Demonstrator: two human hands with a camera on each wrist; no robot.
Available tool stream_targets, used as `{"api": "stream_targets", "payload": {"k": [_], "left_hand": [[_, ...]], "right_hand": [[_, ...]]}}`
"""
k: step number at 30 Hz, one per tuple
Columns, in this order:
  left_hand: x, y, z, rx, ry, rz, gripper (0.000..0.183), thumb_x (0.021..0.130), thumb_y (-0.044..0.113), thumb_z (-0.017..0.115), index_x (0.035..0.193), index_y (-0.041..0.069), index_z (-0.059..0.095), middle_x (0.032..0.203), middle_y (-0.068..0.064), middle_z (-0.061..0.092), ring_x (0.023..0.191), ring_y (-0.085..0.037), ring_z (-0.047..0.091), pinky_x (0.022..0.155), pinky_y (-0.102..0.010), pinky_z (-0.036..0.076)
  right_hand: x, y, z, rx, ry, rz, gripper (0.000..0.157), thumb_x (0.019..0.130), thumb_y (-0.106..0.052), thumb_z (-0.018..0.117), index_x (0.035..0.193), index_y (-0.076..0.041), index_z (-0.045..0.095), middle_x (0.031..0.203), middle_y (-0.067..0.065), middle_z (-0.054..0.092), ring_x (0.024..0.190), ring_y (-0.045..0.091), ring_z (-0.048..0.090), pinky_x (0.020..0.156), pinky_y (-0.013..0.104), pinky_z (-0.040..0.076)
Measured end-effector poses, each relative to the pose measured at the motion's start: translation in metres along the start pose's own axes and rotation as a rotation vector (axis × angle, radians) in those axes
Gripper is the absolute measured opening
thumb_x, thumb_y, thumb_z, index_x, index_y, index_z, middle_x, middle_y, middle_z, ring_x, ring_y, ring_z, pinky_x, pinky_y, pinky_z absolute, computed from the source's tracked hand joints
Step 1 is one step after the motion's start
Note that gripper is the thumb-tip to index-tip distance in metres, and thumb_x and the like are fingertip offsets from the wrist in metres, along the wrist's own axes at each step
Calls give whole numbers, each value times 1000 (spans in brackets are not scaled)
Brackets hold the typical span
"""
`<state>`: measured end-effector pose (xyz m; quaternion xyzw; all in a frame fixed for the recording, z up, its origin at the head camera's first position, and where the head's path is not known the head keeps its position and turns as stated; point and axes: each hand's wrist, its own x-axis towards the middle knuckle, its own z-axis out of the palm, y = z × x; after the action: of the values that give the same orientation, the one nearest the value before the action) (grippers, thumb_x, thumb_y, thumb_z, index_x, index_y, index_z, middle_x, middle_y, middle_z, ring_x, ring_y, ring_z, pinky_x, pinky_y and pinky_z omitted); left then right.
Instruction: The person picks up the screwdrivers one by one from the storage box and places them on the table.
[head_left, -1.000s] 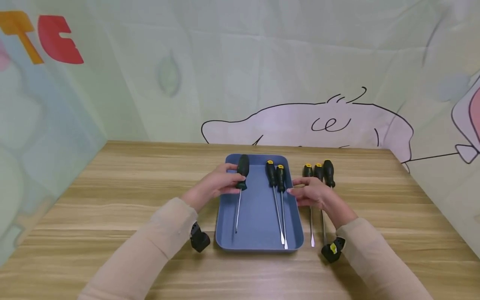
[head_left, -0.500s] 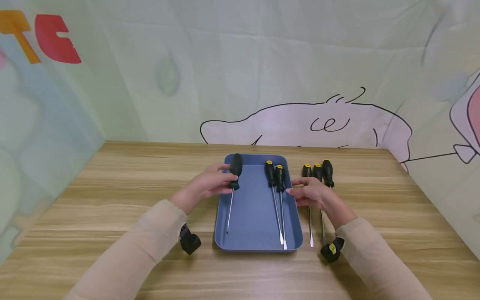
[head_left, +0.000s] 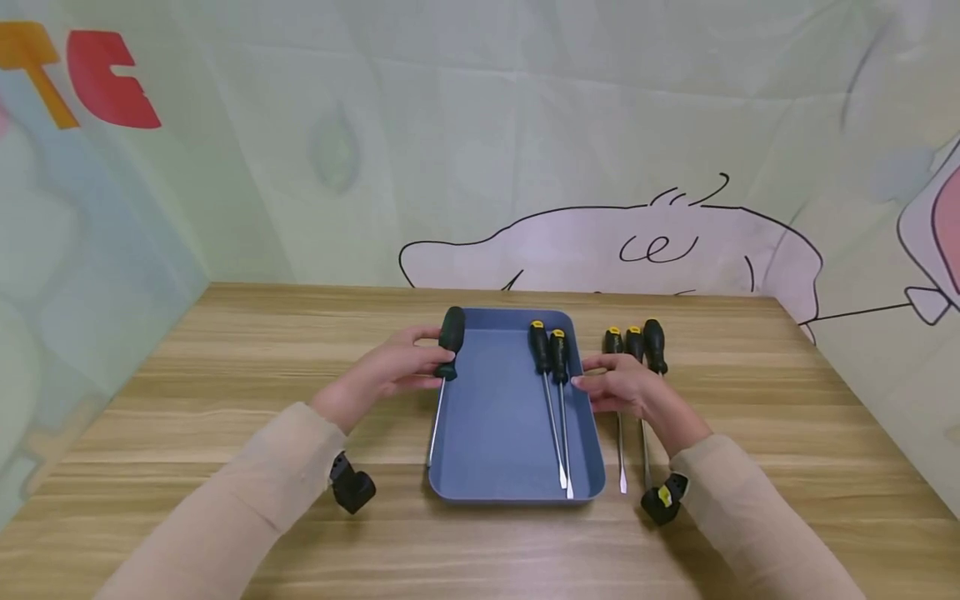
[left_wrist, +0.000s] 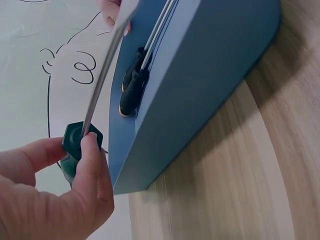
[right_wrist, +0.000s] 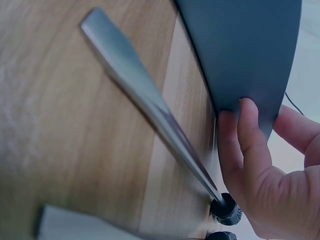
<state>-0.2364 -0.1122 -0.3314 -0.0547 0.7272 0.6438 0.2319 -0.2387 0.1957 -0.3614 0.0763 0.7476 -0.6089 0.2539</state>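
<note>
My left hand [head_left: 397,364] pinches the dark green handle of a screwdriver [head_left: 452,337] between thumb and fingers. This screwdriver is held over the left rim of a blue rectangular tray [head_left: 487,433], its thin shaft pointing toward me. In the left wrist view its shaft [left_wrist: 102,75] runs clear above the tray wall. Along the tray's right side, my right hand [head_left: 621,385] grips the wall. The right wrist view has fingertips [right_wrist: 248,107] pressed on the outer wall, with another digit at the rim. Two black screwdrivers with yellow-tipped handles [head_left: 559,358] lie inside the tray, near its right wall.
Right of the tray, three more screwdrivers lie on the wooden table [head_left: 247,375]: two with yellow-tipped handles [head_left: 614,340] and one all dark [head_left: 655,342]. My right hand and wrist partly cover them. A printed cloth backdrop [head_left: 480,150] stands behind the table.
My left hand has carried the green-handled screwdriver leftward, from above the tray's inside to above its left rim. The right hand stays on the tray's right wall.
</note>
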Motion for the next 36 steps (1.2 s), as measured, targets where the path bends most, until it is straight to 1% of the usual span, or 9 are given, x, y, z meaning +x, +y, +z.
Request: {"api": "stream_targets", "payload": {"k": [5,8,12,16,21,25,28,31,36], "left_hand": [[-5,-1,-9,8,6,1,60,91,4,56,142,0,26,108,-20,56,73,-11,61,61,-20,56],[-6,-3,-14,10,-4,6,60,91,3,54,143,-2,23,104,-17,56,72,-9,61,63,-20,56],[-6,-6,-19,14,-6,3,61,92,3,53,144,-2,21,106,-17,54,73,-8,61,66,-21,56],[-5,-8,-22,11,-1,1,62,92,3,53,144,-2,20,112,-21,53,74,-9,61,63,-19,55],[-2,-11,-26,17,29,-5,63,92,3,53,145,-2,19,119,-26,51,75,-9,61,65,-21,56],[1,-16,-30,29,64,-5,63,92,3,54,145,-2,20,117,-24,52,73,-8,61,65,-21,56],[4,-19,-33,41,92,-6,63,91,3,55,144,-1,21,113,-23,54,70,-7,61,61,-19,55],[8,-22,-35,50,116,-13,62,91,3,56,143,-1,23,111,-23,53,68,-8,61,59,-19,55],[13,-28,-37,66,131,-24,59,91,3,56,141,-2,24,117,-27,47,68,-10,61,59,-20,55]], "right_hand": [[0,0,0,2,-5,-2,53,89,-5,61,135,6,36,88,9,62,70,14,62,71,30,57],[-1,-1,1,-3,-6,0,53,89,-5,61,135,6,36,88,9,63,70,15,62,71,31,57],[-1,-1,2,-3,-3,5,53,89,-5,61,135,6,37,88,9,63,70,15,62,71,31,57],[-1,-2,2,4,0,7,54,89,-5,61,136,6,36,89,10,62,70,14,61,71,30,57],[-1,-2,3,9,-6,5,55,89,-5,61,136,7,35,91,10,62,71,14,61,71,30,57],[-1,-1,3,13,-1,13,54,89,-4,61,135,6,36,91,10,62,71,15,61,71,30,57],[0,-1,3,16,-1,14,53,89,-3,61,135,6,37,90,10,62,71,15,61,70,30,57],[1,0,3,15,-4,13,53,89,-3,61,135,6,36,90,10,61,71,15,61,70,30,56],[1,1,1,6,-5,5,53,89,-4,61,135,6,36,91,10,61,72,15,61,71,31,56]]}}
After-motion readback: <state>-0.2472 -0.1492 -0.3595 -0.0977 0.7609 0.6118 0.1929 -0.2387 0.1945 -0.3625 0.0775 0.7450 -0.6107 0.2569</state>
